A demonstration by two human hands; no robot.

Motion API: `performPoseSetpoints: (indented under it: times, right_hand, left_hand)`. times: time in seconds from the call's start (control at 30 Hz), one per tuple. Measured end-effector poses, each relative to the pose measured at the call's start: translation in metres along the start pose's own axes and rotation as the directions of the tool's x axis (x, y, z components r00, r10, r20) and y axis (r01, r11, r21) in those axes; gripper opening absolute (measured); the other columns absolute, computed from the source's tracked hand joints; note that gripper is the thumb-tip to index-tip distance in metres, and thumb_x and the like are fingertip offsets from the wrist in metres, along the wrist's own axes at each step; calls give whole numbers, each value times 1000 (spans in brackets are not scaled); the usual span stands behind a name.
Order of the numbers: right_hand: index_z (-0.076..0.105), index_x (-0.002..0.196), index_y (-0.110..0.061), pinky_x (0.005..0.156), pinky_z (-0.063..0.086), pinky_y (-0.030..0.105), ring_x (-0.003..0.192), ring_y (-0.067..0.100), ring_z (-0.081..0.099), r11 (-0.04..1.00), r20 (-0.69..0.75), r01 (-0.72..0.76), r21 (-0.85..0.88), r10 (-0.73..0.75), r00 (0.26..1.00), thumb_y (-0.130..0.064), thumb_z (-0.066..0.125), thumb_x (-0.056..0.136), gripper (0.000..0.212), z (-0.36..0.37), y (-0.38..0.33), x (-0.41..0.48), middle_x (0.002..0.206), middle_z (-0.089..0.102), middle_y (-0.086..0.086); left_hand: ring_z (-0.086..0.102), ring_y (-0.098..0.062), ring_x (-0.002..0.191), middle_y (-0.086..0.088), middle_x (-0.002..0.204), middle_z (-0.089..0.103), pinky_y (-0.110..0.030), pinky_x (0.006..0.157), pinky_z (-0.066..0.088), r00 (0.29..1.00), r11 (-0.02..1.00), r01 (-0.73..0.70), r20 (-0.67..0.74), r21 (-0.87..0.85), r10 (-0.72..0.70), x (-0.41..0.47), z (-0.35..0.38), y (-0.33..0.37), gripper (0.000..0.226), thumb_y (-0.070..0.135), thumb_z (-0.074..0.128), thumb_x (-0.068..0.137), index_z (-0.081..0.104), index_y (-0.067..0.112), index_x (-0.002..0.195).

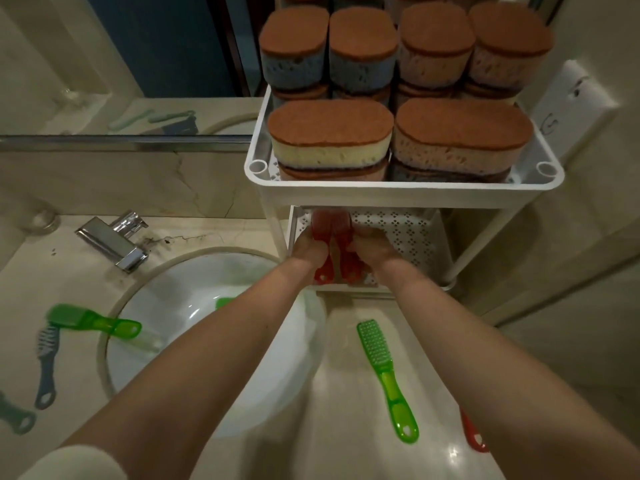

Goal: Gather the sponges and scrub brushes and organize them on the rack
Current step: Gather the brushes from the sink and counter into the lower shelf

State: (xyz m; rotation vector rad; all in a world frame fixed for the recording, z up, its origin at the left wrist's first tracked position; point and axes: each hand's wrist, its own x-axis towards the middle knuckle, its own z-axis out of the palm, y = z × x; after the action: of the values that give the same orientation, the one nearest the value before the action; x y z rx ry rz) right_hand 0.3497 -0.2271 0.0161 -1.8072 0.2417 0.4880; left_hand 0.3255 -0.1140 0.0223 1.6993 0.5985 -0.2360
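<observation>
A white rack [405, 192] stands on the counter; its top tray is packed with several brown-topped sponges [330, 133]. Both my hands reach into the lower perforated shelf [405, 230]. My left hand [306, 247] grips one red scrub brush [323, 271], and my right hand [372, 249] grips a second red scrub brush [349, 271], held side by side, heads inward. On the counter lie a green brush [384, 375], another green brush [93, 320] over the sink's left rim, two grey brushes [46, 365], and a red brush [472, 434] partly hidden under my right forearm.
A round white sink [166, 306] lies under my left arm, with a green piece [225, 301] showing in it. A chrome faucet [110, 240] stands behind it. A mirror [121, 64] backs the counter. A glass [40, 216] stands at far left.
</observation>
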Motion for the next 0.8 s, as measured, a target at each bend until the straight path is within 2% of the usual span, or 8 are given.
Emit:
performPoseSetpoints:
  times: [0.07, 0.2, 0.33, 0.4, 0.5, 0.6, 0.67, 0.8]
  right_hand:
    - [69, 92, -15, 63, 47, 28, 75, 23, 62, 1000, -7, -2, 13, 2, 1000, -4, 49, 87, 23, 2, 0, 5, 87, 68, 12]
    - [67, 89, -14, 67, 50, 30, 78, 24, 63, 999, 19, -13, 32, 12, 1000, 0, 45, 86, 26, 5, 3, 9, 86, 69, 12]
    - [67, 90, -13, 66, 48, 29, 74, 22, 60, 1000, 15, 0, 25, 0, 1000, 0, 48, 87, 23, 8, 3, 9, 81, 66, 10]
    - [66, 85, -15, 64, 47, 27, 72, 19, 60, 999, 9, -6, 31, 6, 1000, -1, 50, 85, 22, 11, 1, 7, 75, 64, 5]
    - [71, 90, -8, 74, 51, 33, 83, 26, 64, 1000, -4, -12, 13, 12, 1000, -2, 50, 81, 23, 14, -1, 10, 86, 69, 12]
    - [71, 96, -7, 71, 47, 31, 83, 25, 62, 999, -13, -19, 45, 19, 1000, 1, 47, 80, 30, 13, -3, 7, 89, 67, 14]
    - [70, 103, -7, 68, 48, 28, 81, 24, 62, 993, -3, -28, 115, 29, 1000, 3, 45, 81, 35, 13, -2, 4, 89, 67, 13]
    - [66, 114, -8, 65, 47, 26, 75, 16, 58, 973, 50, -64, 223, 55, 997, 4, 40, 89, 38, 14, -1, -1, 93, 66, 9]
  left_hand:
    - [64, -35, 92, -21, 112, 66, -37, 76, 53, 1000, 1000, 5, -19, -10, -5, 4, 1, -1, 28, 3, 41, 95, 51, 27, 106]
    - [64, -30, 80, -19, 103, 67, -29, 61, 52, 999, 1000, -18, -48, 11, 18, 10, 1, -3, 25, 8, 41, 95, 58, 15, 112]
    - [67, -31, 94, -12, 103, 69, -43, 84, 56, 995, 996, -62, -71, 60, 67, 23, 4, -14, 39, 36, 50, 79, 60, 20, 112]
    - [67, -33, 98, -12, 101, 70, -48, 87, 55, 992, 997, -60, -109, 46, 65, 42, 7, -30, 42, 38, 49, 68, 64, 23, 105]
    - [64, -28, 107, -5, 114, 66, -46, 94, 53, 987, 993, -84, -129, 79, 94, 67, 12, -51, 61, 50, 42, 63, 60, 34, 119]
    - [55, -20, 122, 1, 132, 58, -36, 106, 43, 982, 975, -138, -105, 175, 158, 21, 8, -25, 49, 38, 44, 86, 52, 31, 134]
    - [55, -17, 119, 1, 134, 57, -22, 97, 43, 988, 971, -144, -30, 190, 153, -13, 4, -4, 43, 23, 41, 100, 44, 24, 143]
    - [59, -22, 100, -7, 122, 60, -3, 62, 45, 992, 982, -121, -2, 146, 122, -29, 3, -6, 41, 14, 37, 103, 38, 17, 144]
